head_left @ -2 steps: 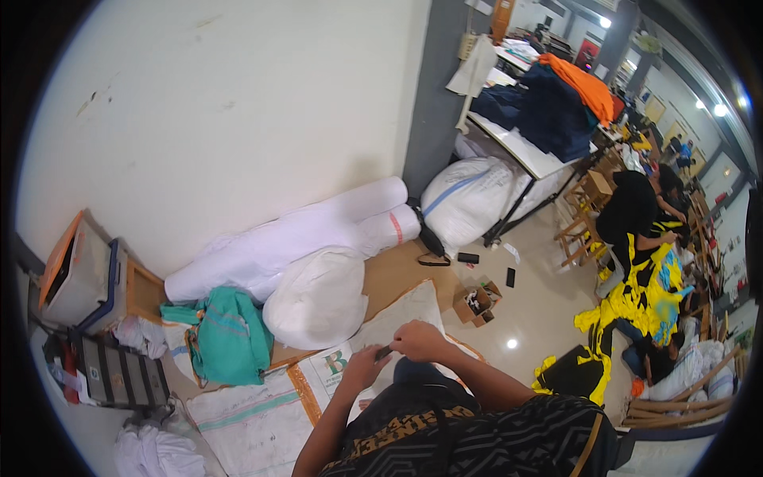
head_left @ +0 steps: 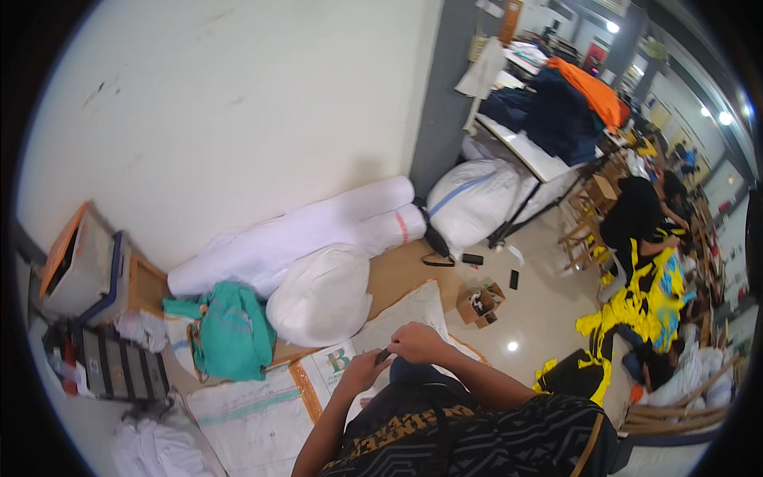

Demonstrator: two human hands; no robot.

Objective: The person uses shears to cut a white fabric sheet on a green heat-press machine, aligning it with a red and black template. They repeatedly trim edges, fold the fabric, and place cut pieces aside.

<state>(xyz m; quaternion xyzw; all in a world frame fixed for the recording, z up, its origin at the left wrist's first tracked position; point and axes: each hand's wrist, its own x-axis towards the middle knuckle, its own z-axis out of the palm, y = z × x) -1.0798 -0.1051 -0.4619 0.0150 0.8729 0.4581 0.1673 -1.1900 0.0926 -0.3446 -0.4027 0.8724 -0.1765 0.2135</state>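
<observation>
In front of my body, both hands are close together over flattened white woven sacks (head_left: 246,421). My left hand (head_left: 364,374) is closed on a small dark object (head_left: 383,355), which pokes out toward the other hand; its kind is too small to make out. With bent fingers, my right hand (head_left: 419,344) closes at the opposite end of that object. Just beyond them is a white rounded bundle (head_left: 322,294), with a green sack or cloth (head_left: 234,334) to its left.
Long white rolls (head_left: 294,226) lie along the wall. Rightward are an open cardboard box (head_left: 480,305), a phone (head_left: 514,279) and a stuffed white sack (head_left: 473,207) under a table (head_left: 540,159). People sit at far right by yellow and black cloth (head_left: 636,306). Crates (head_left: 79,274) stand left.
The surroundings have shifted slightly in the view, mostly rightward. My hands keep nearly the same pose around the small dark object.
</observation>
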